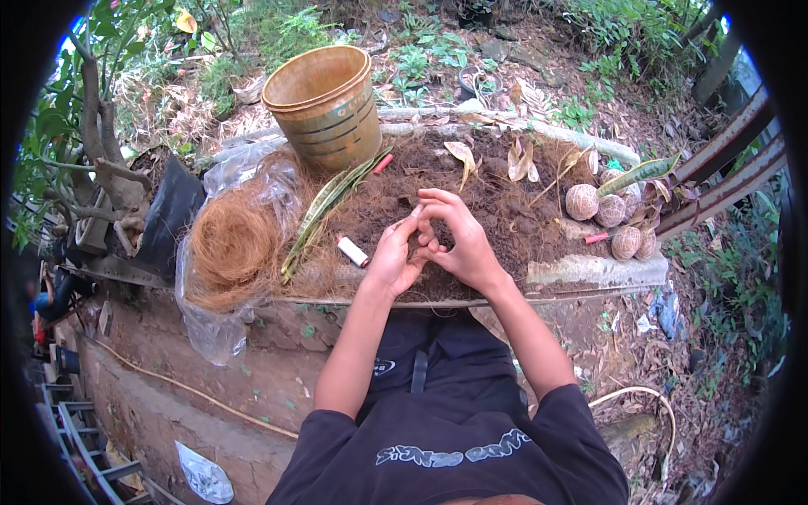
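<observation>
My left hand (pixel 398 257) and my right hand (pixel 461 244) meet over the dark soil (pixel 497 194) on the ledge in front of me. The fingertips of both are pinched close together, and whatever they hold is too small or hidden to make out. Just left of my left hand lies a white spool of thread (pixel 353 252). Farther left, long green leaves with pale edges (pixel 324 209) lie beside a heap of brown coconut fibre (pixel 236 240) on clear plastic. At the right end sit several round balls (pixel 582 202) wrapped in pale thread.
A tall yellow-brown bucket (pixel 332 118) stands at the back left. Small red pieces lie near the bucket (pixel 383 162) and the balls (pixel 596 238). Dry leaves (pixel 522 160) rest on the soil. Rusty metal bars (pixel 724 168) slant in at the right, and a hose (pixel 194 390) runs below.
</observation>
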`<state>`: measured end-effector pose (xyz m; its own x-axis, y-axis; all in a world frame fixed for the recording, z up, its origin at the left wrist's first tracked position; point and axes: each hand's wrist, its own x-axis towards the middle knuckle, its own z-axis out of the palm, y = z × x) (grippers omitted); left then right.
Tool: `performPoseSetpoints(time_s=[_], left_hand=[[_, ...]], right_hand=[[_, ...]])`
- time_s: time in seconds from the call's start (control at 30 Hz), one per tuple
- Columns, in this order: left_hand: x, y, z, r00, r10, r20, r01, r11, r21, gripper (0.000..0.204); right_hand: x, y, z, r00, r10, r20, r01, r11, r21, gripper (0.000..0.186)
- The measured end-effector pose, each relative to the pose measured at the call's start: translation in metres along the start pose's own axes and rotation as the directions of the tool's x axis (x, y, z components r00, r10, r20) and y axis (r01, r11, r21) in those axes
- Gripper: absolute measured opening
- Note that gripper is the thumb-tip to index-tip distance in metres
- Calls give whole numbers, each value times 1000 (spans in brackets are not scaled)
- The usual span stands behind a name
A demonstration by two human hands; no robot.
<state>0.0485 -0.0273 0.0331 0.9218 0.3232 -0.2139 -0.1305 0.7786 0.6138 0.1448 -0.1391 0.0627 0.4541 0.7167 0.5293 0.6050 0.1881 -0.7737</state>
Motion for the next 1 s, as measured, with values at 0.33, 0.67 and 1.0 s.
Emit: performPoseSetpoints(time_s=[0.33,0.67,1.0], left_hand=[[10,8,22,988,149,-48,-150,988,-31,37],[15,-4,7,990,77,-118,-88,992,-94,41],[18,4,-8,985,167,-29,-168,985,-43,48]], right_hand=[[-9,22,17,934,324,148,-356,852,383,77],[-20,29,30,925,375,54,-374,882,287,62],[7,62,-52,915,382,-126,-397,802,-446,33]])
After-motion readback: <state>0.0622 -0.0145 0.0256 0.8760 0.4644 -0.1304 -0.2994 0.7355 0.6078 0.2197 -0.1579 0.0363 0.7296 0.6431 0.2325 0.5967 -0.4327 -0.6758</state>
